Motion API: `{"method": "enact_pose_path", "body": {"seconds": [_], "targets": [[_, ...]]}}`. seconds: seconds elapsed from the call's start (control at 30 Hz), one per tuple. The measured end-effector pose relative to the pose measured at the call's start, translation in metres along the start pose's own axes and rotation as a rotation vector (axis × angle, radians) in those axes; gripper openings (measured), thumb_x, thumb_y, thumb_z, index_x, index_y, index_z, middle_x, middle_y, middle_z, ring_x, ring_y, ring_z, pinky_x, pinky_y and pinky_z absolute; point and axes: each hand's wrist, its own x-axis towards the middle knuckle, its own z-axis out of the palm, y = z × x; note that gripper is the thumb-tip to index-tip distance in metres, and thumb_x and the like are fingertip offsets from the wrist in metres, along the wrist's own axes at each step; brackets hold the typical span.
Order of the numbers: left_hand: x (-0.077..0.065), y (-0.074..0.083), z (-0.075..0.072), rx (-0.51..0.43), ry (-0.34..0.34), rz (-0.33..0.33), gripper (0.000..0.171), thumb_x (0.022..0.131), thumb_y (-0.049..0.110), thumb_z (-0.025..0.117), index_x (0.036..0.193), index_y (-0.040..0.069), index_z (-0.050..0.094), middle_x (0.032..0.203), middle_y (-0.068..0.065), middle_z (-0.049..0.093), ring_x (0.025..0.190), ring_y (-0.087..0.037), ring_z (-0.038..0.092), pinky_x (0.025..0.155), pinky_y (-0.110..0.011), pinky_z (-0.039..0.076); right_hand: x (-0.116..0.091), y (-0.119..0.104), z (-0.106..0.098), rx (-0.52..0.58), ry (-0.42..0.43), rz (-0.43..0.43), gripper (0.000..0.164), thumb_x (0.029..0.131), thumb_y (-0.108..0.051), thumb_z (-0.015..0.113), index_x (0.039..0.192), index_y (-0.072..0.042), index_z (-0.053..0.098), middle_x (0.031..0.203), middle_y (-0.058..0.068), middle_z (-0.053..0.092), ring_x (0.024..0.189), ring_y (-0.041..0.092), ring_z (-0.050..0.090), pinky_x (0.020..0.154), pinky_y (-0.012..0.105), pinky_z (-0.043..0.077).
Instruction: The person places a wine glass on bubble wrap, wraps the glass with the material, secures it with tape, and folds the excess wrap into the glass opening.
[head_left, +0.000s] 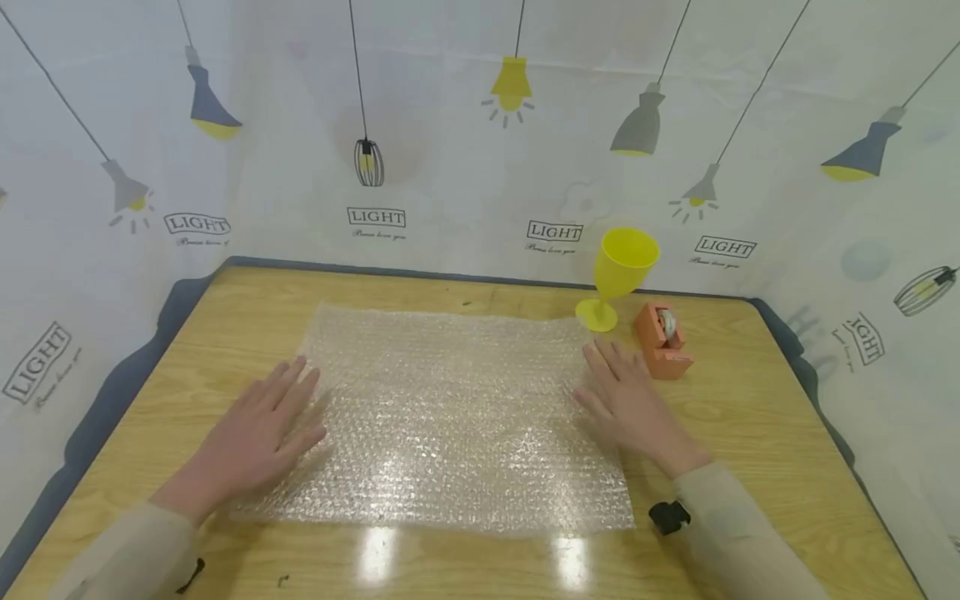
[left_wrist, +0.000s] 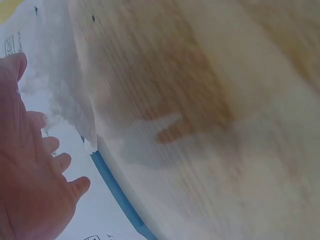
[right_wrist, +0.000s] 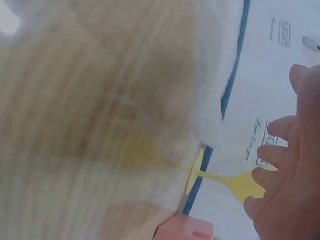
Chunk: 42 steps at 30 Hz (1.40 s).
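Note:
A clear sheet of bubble wrap [head_left: 450, 417] lies spread flat on the wooden table. At its left edge is my left hand [head_left: 251, 429], palm down with the fingers extended; the left wrist view shows the same hand [left_wrist: 35, 165] holding nothing. My right hand [head_left: 630, 400] is over the sheet's right edge, its fingers spread and pointing away from me. In the right wrist view that hand [right_wrist: 285, 155] is also without anything in its grasp. Whether either palm touches the sheet, I cannot tell.
Beyond my right hand a yellow plastic goblet [head_left: 622, 262] stands upright at the sheet's far right corner. An orange tape dispenser [head_left: 663, 346] with a roll sits beside it. A patterned curtain [head_left: 450, 125] surrounds the table's [head_left: 772, 467] back and sides.

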Motion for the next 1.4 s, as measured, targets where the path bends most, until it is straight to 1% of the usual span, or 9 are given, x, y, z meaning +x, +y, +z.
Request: {"method": "enact_pose_path", "body": {"seconds": [0.33,0.53,0.67,0.77,0.8,0.9,1.0,1.17,1.4], "targets": [[-0.020,-0.004,0.004,0.014,-0.004,0.074,0.083,0.100,0.051,0.060,0.163,0.007,0.028,0.170,-0.020,0.021,0.154,-0.045,0.022,0.120,-0.066,0.025,0.011,0.020,-0.015,0.108,0.093,0.051,0.071,0.108,-0.033,0.054,0.158,0.009,0.028,0.163,0.032,0.027,0.151,0.051,0.024,0.121,0.068,0.024],[-0.028,-0.006,0.006,0.031,0.006,0.112,0.087,0.097,0.054,0.065,0.162,0.008,0.031,0.169,-0.021,0.024,0.153,-0.043,0.026,0.131,-0.043,0.005,0.015,0.028,-0.025,0.140,0.073,0.146,0.073,0.109,-0.042,0.049,0.160,0.005,0.026,0.165,0.031,0.025,0.152,0.050,0.023,0.112,0.080,0.026],[-0.030,-0.009,0.006,0.040,-0.006,0.129,0.093,0.093,0.059,0.067,0.162,0.008,0.032,0.169,-0.020,0.024,0.153,-0.041,0.027,0.128,-0.028,-0.005,0.019,0.031,-0.031,0.176,0.074,0.203,0.075,0.109,-0.047,0.046,0.161,0.003,0.025,0.166,0.031,0.021,0.152,0.051,0.020,0.111,0.083,0.022],[-0.031,-0.010,0.006,0.042,-0.013,0.137,0.095,0.091,0.062,0.069,0.161,0.008,0.034,0.168,-0.020,0.025,0.152,-0.042,0.029,0.130,-0.040,0.004,0.023,0.034,-0.034,0.204,0.125,0.205,0.075,0.109,-0.046,0.046,0.159,0.007,0.027,0.164,0.034,0.024,0.151,0.052,0.022,0.118,0.074,0.021],[-0.030,-0.010,0.006,0.042,-0.015,0.139,0.096,0.090,0.063,0.069,0.161,0.008,0.035,0.168,-0.021,0.026,0.151,-0.042,0.029,0.130,-0.047,0.010,0.026,0.035,-0.036,0.210,0.156,0.193,0.070,0.109,-0.044,0.047,0.156,0.006,0.034,0.157,0.034,0.035,0.146,0.051,0.032,0.118,0.069,0.029],[-0.028,-0.011,0.005,0.044,-0.033,0.137,0.098,0.089,0.065,0.069,0.161,0.008,0.035,0.167,-0.022,0.026,0.151,-0.042,0.029,0.121,-0.063,0.026,0.034,0.039,-0.040,0.230,0.232,0.168,0.054,0.109,-0.038,0.050,0.143,0.004,0.045,0.132,0.030,0.053,0.122,0.046,0.049,0.102,0.061,0.043],[-0.026,-0.012,0.004,0.056,-0.056,0.129,0.102,0.087,0.068,0.068,0.161,0.008,0.033,0.167,-0.023,0.026,0.151,-0.043,0.028,0.116,-0.068,0.030,0.040,0.042,-0.044,0.268,0.260,0.195,0.049,0.109,-0.037,0.050,0.138,0.002,0.046,0.118,0.026,0.053,0.107,0.041,0.051,0.089,0.058,0.046],[-0.027,-0.013,0.007,0.055,-0.083,0.110,0.107,0.085,0.072,0.068,0.161,0.006,0.032,0.166,-0.026,0.025,0.151,-0.047,0.027,0.117,-0.068,0.028,0.043,0.045,-0.050,0.337,0.198,0.342,0.086,0.107,-0.052,0.045,0.161,0.007,0.014,0.156,0.037,0.032,0.140,0.053,0.038,0.114,0.070,0.033],[-0.025,-0.010,0.009,0.008,-0.139,0.068,0.114,0.081,0.079,0.065,0.160,0.003,0.034,0.166,-0.027,0.024,0.150,-0.048,0.027,0.117,-0.068,0.028,0.054,0.048,-0.056,0.425,0.229,0.422,0.097,0.104,-0.055,0.049,0.162,0.006,0.001,0.165,0.035,0.017,0.147,0.052,0.031,0.120,0.068,0.028]]}}
